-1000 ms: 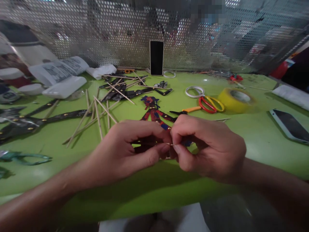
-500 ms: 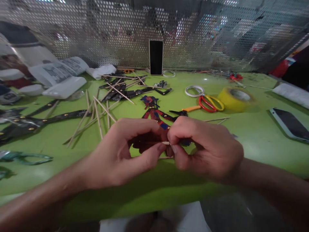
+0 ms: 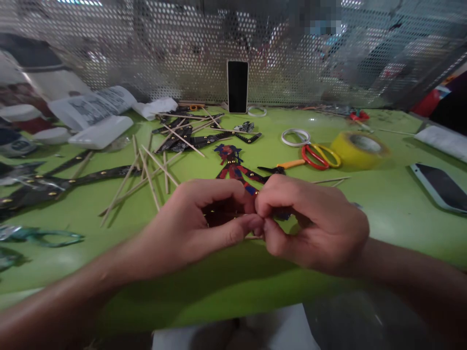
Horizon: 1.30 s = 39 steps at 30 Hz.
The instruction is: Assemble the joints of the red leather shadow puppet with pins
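My left hand (image 3: 204,223) is curled, thumb and fingertips closed on a thin wooden stick (image 3: 228,215), mostly hidden inside the hand. Against its thumb tip, my right hand (image 3: 310,221) pinches at the stick's end; what lies between these fingers is hidden. Just beyond both hands is a red and blue jointed paper puppet (image 3: 229,158) with brass fasteners, its lower part covered by the hands. Scissors (image 3: 315,156) with red, yellow and orange handles lie past my right hand, their dark blades pointing left.
Loose wooden sticks (image 3: 149,177) and dark jointed puppets (image 3: 182,138) lie left and behind. A phone (image 3: 237,87) leans on the perforated metal screen (image 3: 175,53). Yellow tape (image 3: 355,150), a white tape ring (image 3: 295,137) and another phone (image 3: 440,187) are to the right.
My left thumb has slid right until it meets my right fingertips, covering the pale stick tip that showed before. The right hand keeps its pinch.
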{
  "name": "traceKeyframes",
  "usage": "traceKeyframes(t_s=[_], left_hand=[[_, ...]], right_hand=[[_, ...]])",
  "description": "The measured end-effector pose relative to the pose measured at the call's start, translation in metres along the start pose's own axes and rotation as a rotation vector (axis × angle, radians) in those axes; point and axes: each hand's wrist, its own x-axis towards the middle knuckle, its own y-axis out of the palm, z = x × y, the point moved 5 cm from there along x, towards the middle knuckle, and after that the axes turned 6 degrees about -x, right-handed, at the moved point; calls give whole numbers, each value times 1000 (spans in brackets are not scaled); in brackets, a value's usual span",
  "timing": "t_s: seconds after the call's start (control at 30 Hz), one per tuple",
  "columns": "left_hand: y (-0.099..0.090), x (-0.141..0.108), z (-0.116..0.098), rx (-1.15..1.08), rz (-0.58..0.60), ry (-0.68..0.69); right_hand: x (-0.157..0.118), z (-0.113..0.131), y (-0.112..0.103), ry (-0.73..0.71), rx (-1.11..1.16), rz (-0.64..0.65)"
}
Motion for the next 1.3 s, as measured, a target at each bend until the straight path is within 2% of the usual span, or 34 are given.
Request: traceKeyframes(t_s=[0.1, 0.27, 0.43, 0.53, 0.73, 0.9, 1.0, 1.13, 1.3], left_hand=[[-2, -2, 2, -74, 3, -32], [-3, -3, 2, -95, 17, -47], [-7, 0, -3, -60, -17, 57], [-10, 1, -5, -55, -59, 121], [-9, 1, -4, -125, -58, 136], [-10, 2, -5, -110, -82, 128], [-10, 3, -5, -107, -91, 123], [-10, 3, -1, -126, -82, 74], [-8, 3, 7, -207, -37, -9]], right_hand=[[3, 1, -1, -34, 96, 27], [4, 5, -5, -91, 109, 36], [1, 7, -5, -94, -51, -23], [-1, 7, -4, -117, -71, -80], [-1, 3, -2, -96, 92, -140], [3, -3, -2, -12, 216, -141], [4, -2, -7, -92, 123, -178], [2, 3, -8, -237, -25, -100], [0, 6, -9, -299, -180, -76]])
